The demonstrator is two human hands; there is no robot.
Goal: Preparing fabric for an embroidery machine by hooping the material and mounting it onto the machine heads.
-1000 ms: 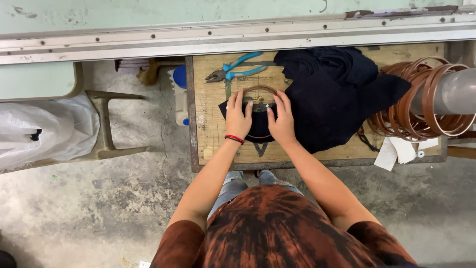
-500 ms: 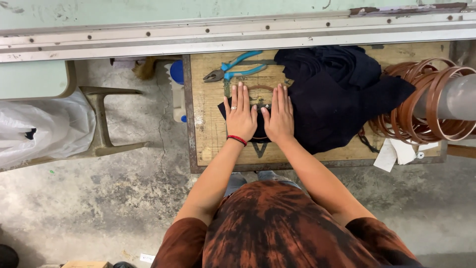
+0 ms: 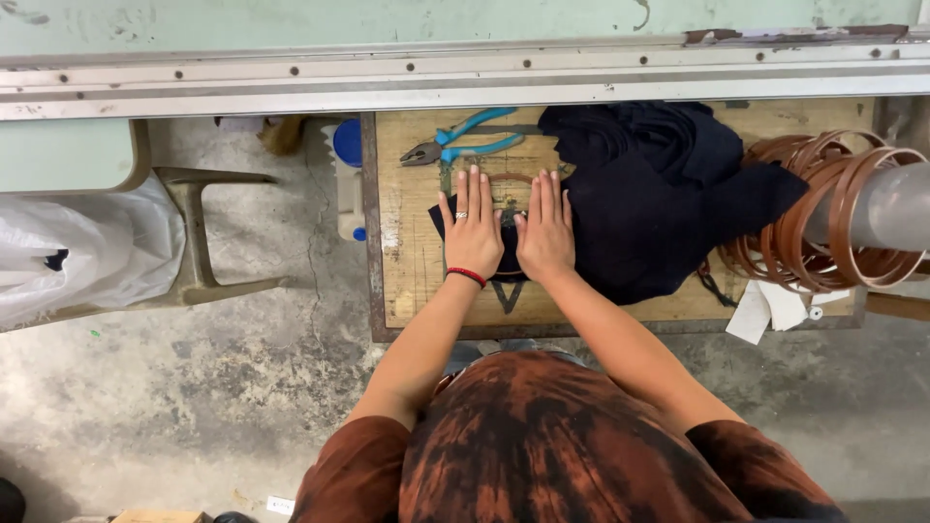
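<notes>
Two hands, left hand [image 3: 472, 235] and right hand [image 3: 544, 237], open, pressed flat on dark cloth [image 3: 668, 194] mid-table [image 3: 407, 281]; uneven pressure likely shifts cloth toward blue-handled pliers [image 3: 463, 145].

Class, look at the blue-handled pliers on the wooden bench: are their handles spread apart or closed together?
Spread apart: the pliers' two blue handles diverge toward the right.

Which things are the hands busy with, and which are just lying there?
In use:
left hand and right hand, pressed flat side by side
small dark cloth piece under them
wooden table

Just lying about:
blue-handled pliers
heap of dark fabric
brown rings on a pole
white plastic bag
</notes>
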